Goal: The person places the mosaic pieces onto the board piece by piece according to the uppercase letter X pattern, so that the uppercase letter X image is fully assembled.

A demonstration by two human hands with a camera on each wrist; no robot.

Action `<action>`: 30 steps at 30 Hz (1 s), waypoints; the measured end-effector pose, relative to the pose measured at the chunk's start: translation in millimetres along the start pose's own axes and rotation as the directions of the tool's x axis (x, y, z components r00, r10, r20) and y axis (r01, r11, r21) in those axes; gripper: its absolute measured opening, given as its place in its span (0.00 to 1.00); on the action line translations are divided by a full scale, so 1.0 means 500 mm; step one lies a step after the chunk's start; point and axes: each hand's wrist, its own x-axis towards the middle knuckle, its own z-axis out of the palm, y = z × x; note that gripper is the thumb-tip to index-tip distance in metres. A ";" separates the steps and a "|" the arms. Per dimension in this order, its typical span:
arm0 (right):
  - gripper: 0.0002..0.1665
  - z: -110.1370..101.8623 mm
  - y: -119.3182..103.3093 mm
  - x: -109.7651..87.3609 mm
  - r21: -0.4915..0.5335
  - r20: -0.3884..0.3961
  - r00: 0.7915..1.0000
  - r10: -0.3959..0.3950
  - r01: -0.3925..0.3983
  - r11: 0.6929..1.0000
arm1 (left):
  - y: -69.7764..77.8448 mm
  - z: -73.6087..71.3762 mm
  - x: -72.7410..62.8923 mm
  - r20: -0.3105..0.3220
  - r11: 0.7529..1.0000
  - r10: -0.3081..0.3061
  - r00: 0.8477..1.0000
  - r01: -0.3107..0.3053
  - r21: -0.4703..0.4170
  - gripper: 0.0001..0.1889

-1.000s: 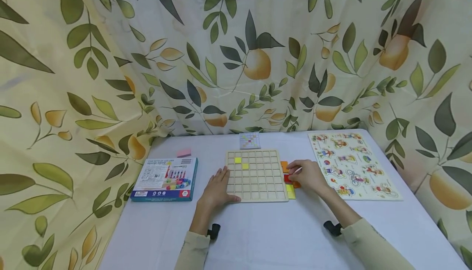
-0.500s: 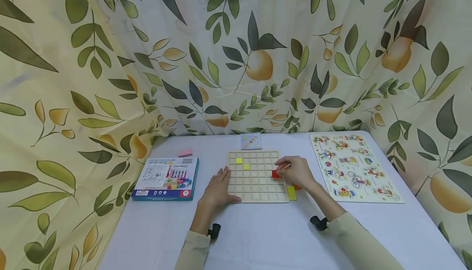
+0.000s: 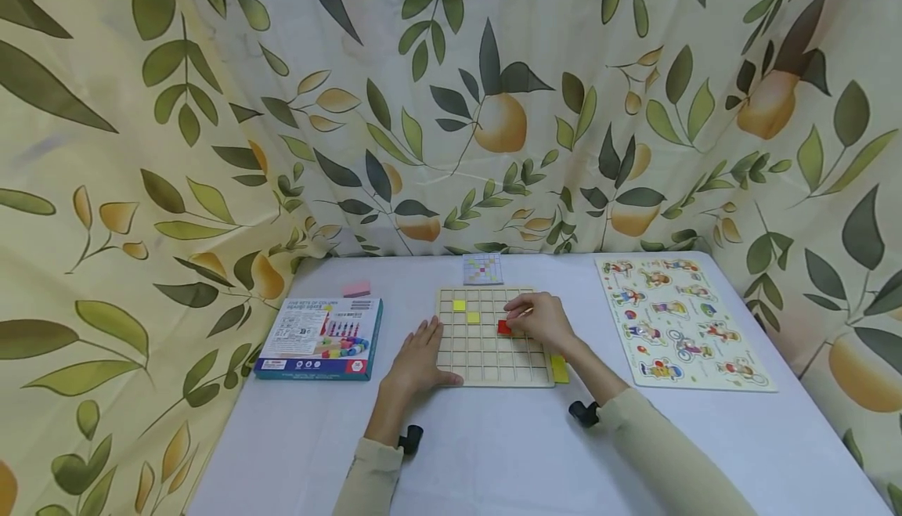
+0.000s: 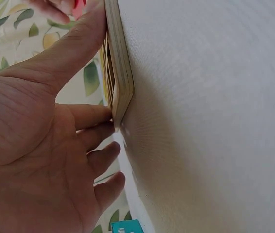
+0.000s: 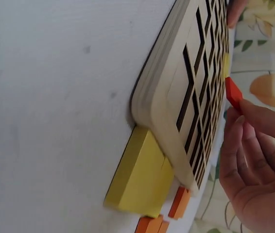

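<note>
A wooden grid board [image 3: 486, 375] lies on the white-covered table, two yellow squares [image 3: 460, 305] set in its upper left cells. My right hand [image 3: 543, 322] pinches a red square tile [image 3: 504, 328] between thumb and fingertips, over the board's middle right part. In the right wrist view the red tile [image 5: 233, 93] is held tilted above the grid. My left hand [image 3: 417, 361] rests at the board's left edge; in the left wrist view, its thumb lies along the near edge and fingertips touch the corner. Yellow blocks [image 5: 145, 174] and orange tiles [image 5: 179, 203] lie against the board's right side.
Behind the board lies a small card [image 3: 482, 269] with a coloured grid pattern. A boxed set [image 3: 317, 340] lies at left, with a pink piece [image 3: 355, 289] behind it. On the right is a picture board [image 3: 683, 320] with cartoon figures. A patterned curtain [image 3: 451, 109] hangs behind.
My right hand has moved left from the tiles beside the board to over the grid, bringing the red tile with it. My left hand has stayed at the board's edge.
</note>
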 end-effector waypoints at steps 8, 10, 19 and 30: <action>0.12 0.029 -0.003 0.016 -0.030 0.011 1.000 -0.027 0.028 0.999 | 0.001 0.000 0.004 0.012 1.000 -0.004 1.000 0.004 0.019 0.62; 0.12 0.033 -0.002 0.018 -0.038 0.008 1.000 -0.027 0.027 0.999 | 0.002 0.001 0.007 0.013 1.000 0.008 1.000 -0.008 0.014 0.62; 0.10 0.047 -0.007 0.027 -0.072 0.027 0.997 -0.072 0.073 0.995 | -0.001 0.004 0.013 0.024 0.999 0.002 1.000 -0.003 0.041 0.62; 0.12 0.057 -0.012 0.031 -0.097 0.082 0.993 -0.087 0.095 0.991 | -0.002 -0.001 0.002 0.019 1.000 -0.009 1.000 0.009 0.020 0.62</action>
